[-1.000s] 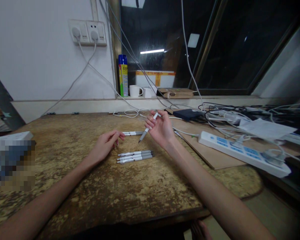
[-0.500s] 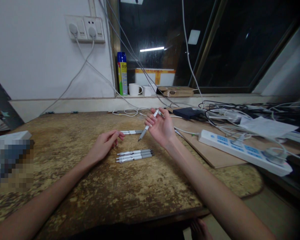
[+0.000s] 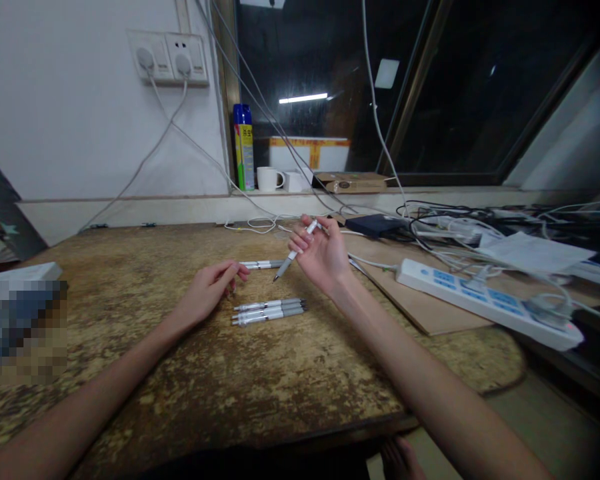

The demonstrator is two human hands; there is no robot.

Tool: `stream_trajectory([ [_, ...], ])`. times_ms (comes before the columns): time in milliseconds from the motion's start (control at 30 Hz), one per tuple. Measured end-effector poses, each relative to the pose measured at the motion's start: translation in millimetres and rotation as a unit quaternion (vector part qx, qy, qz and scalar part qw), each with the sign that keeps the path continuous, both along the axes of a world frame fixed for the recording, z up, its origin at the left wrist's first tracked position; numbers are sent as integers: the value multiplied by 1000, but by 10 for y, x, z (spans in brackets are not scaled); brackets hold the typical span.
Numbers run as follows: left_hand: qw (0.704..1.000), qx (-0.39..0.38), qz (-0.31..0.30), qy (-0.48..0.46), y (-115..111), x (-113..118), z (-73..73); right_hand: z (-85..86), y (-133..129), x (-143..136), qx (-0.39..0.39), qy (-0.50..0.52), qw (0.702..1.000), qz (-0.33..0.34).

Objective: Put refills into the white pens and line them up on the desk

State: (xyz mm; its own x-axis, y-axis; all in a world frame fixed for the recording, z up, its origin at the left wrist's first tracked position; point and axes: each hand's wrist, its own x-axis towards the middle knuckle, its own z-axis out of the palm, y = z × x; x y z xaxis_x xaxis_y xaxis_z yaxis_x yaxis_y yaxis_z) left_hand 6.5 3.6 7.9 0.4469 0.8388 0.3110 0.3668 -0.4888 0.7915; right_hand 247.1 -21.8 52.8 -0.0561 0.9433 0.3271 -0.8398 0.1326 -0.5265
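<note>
My right hand (image 3: 321, 257), raised over the table with the palm turned up, has its fingers wrapped round a white pen (image 3: 284, 267) with a grey grip. The pen's tip points down to the left. My left hand (image 3: 211, 288) rests on the wooden table (image 3: 230, 380), fingers loosely bent and a little apart, with nothing seen in them. Its fingertips are by the left end of the far white pens (image 3: 263, 265); whether they touch is unclear. Nearer to me, several white-and-grey pens (image 3: 269, 312) lie side by side, their tips to the right.
On the right, a white power strip (image 3: 490, 303) lies partly over a brown board (image 3: 430, 313), with tangled cables behind it. A dark flat box (image 3: 373, 225) lies at the back. A white mug (image 3: 269, 179) and a spray can (image 3: 244, 147) stand on the sill.
The pen in my right hand has tilted very slightly, its tip a touch further left and up. My left hand and the pens on the table stay put.
</note>
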Motion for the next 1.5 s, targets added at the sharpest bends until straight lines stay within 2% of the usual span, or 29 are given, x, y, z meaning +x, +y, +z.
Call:
stream_trajectory([
  [500,1000,9,3,6,-27,9,34,62,-81,10,40,-121,988,-91],
  [633,1000,10,-2,0,-22,8,27,68,-56,-35,45,-171,980,-87],
  [767,1000,14,-8,-13,-25,11,35,-7,4,-102,56,-234,967,-85],
  [833,1000,14,-10,-25,-38,14,52,-73,16,-125,55,-327,939,-96],
  [933,999,6,-10,-42,-70,23,87,-180,9,-145,101,-483,866,-85],
  [1000,999,-1,-18,-49,-89,30,101,-243,0,-158,148,-546,821,-77],
  [1067,999,-4,-31,-42,-100,37,101,-290,-4,-172,180,-578,793,-67],
  [1133,999,1,-42,-25,-99,37,89,-321,1,-177,190,-597,777,-57],
  [1200,999,7,-45,-10,-83,27,75,-343,20,-158,180,-624,758,-59],
  [1333,999,11,-41,6,-17,-34,78,-385,92,-42,130,-701,695,-89],
  [1500,995,-8,-69,73,61,-149,134,-432,154,102,110,-759,639,-64],
])
